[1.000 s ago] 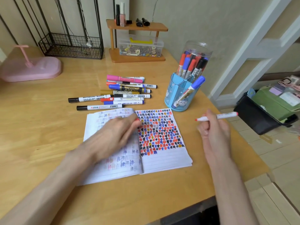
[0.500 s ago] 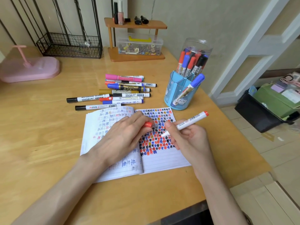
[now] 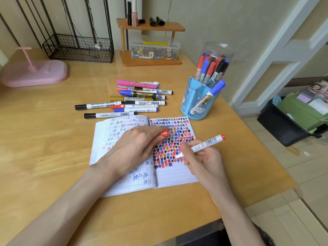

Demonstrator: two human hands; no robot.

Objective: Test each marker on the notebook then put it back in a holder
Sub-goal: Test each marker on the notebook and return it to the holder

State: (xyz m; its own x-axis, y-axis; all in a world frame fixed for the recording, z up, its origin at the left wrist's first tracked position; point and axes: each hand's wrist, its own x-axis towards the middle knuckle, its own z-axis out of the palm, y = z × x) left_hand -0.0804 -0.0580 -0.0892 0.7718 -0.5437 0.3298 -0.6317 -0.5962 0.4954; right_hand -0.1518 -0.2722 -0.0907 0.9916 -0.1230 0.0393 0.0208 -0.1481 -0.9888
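Notebook x1 (image 3: 177, 176), holders x2 (image 3: 188, 105), held marker x1 (image 3: 205, 143)

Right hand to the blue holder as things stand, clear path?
Likely yes. The right hand grips the red marker over the notebook; the blue holder stands past the page's far right corner, with only bare table between. The left hand, pinching the red cap, sits off to the other side.

Position: your head camera sits above the notebook (image 3: 177, 174), on its near side.
Facing: forward and down, toward the wall (image 3: 195, 23) behind the notebook.
Nearness: close; the notebook fills mid-frame.
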